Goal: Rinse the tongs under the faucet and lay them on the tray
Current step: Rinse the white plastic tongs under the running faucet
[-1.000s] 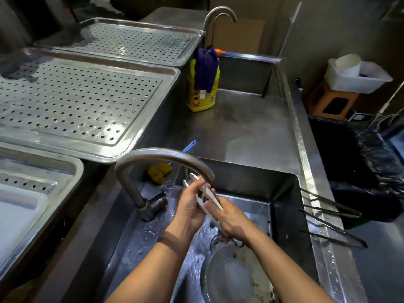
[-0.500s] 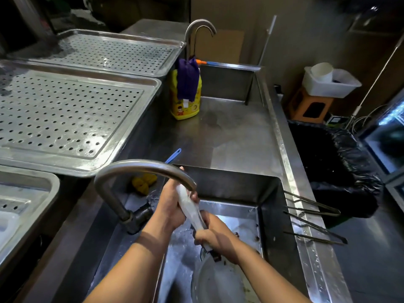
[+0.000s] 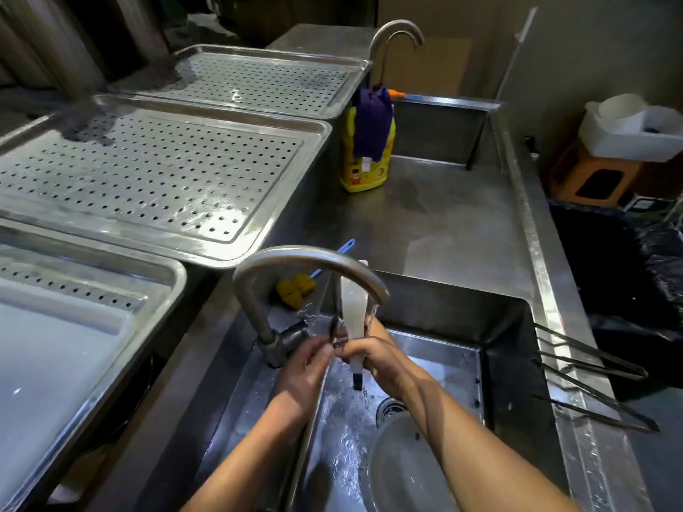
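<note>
Tongs point(image 3: 353, 308) upright under faucet point(image 3: 306, 256), right hand point(image 3: 377, 360) fingers curled round, left hand point(image 3: 303, 371) fingers pinching

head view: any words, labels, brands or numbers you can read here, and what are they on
Yellow plastic detergent bottle: a printed front label, too blurred to read.
Small white tag on the purple cloth: no legible text.
Nothing else in this view shows writing, so there are no texts to quote.
</note>
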The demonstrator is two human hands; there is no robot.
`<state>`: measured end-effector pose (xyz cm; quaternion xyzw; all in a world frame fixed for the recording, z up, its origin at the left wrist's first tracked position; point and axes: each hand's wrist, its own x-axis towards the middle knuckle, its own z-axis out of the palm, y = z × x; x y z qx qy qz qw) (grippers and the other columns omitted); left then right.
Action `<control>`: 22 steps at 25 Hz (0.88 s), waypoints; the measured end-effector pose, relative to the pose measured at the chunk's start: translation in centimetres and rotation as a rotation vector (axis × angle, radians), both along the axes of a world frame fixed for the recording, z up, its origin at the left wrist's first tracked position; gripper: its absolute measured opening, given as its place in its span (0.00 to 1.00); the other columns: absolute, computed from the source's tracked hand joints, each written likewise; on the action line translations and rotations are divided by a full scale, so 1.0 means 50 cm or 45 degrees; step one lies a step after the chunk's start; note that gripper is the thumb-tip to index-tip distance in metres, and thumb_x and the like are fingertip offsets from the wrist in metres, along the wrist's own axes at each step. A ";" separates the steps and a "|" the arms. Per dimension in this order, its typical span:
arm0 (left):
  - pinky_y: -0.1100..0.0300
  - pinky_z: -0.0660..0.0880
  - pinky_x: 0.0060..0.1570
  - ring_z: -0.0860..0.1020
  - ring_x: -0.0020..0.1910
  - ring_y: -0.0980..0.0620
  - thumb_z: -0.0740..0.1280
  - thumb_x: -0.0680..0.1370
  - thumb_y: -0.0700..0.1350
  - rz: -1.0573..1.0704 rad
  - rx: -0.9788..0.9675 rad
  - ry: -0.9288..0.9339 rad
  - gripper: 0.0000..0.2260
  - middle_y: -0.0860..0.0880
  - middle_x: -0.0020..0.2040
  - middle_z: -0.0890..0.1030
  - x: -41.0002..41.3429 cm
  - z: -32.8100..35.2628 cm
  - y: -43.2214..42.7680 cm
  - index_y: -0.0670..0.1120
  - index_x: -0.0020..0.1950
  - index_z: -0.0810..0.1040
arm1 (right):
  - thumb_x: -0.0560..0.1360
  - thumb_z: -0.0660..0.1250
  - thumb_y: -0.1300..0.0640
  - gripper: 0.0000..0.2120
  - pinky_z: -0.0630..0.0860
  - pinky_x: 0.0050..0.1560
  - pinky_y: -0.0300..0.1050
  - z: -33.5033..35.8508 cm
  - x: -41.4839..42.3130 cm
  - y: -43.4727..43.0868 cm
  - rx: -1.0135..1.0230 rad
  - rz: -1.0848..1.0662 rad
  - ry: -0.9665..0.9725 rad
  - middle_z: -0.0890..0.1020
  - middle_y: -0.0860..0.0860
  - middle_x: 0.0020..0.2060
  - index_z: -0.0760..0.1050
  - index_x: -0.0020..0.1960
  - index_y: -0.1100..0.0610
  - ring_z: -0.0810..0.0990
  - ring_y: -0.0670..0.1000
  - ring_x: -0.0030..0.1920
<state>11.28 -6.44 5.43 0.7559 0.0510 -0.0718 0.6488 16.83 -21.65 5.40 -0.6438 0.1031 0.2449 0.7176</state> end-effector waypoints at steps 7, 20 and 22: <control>0.52 0.73 0.61 0.76 0.61 0.43 0.61 0.69 0.50 -0.261 1.269 -0.218 0.21 0.47 0.59 0.79 -0.111 -0.132 0.124 0.48 0.59 0.81 | 0.66 0.73 0.63 0.28 0.80 0.48 0.54 0.016 -0.021 -0.003 0.409 -0.191 0.232 0.81 0.62 0.52 0.72 0.65 0.67 0.82 0.59 0.47; 0.43 0.60 0.74 0.69 0.70 0.42 0.63 0.70 0.50 -0.260 1.458 -0.318 0.25 0.45 0.68 0.73 -0.123 -0.201 0.144 0.48 0.67 0.73 | 0.63 0.80 0.51 0.28 0.84 0.43 0.55 -0.049 -0.099 -0.014 0.298 -0.276 0.355 0.83 0.61 0.45 0.76 0.56 0.63 0.84 0.60 0.40; 0.43 0.61 0.73 0.69 0.70 0.43 0.64 0.69 0.48 -0.264 1.447 -0.324 0.26 0.46 0.68 0.73 -0.123 -0.206 0.146 0.48 0.67 0.73 | 0.63 0.81 0.49 0.29 0.83 0.44 0.54 -0.070 -0.137 -0.029 0.217 -0.215 0.367 0.83 0.60 0.47 0.76 0.58 0.61 0.84 0.58 0.41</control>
